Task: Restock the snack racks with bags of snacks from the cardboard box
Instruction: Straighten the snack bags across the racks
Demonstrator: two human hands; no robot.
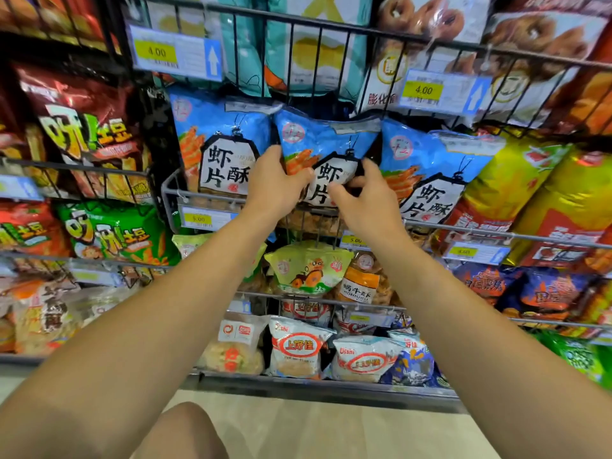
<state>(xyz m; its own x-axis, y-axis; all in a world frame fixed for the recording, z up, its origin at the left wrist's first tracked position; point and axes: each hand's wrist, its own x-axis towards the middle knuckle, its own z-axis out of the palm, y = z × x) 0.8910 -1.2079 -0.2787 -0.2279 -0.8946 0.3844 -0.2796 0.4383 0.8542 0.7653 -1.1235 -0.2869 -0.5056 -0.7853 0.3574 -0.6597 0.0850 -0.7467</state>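
Observation:
A blue shrimp-cracker bag (326, 144) with a white label sits in the middle of a wire rack basket (172, 193), between two matching blue bags (218, 140) (427, 164). My left hand (275, 180) grips its left edge, thumb across the front. My right hand (364, 193) pinches its lower right part with curled fingers. The bag leans slightly, its bottom behind the basket's front wire. The cardboard box is out of view.
Wire racks full of snack bags surround the spot: red and green potato bags (109, 233) at left, yellow-red bags (543, 200) at right, doughnut bags (470, 34) above, white bags (298, 346) on the bottom shelf. Price tags (175, 54) hang on rails. My knee (185, 432) shows below.

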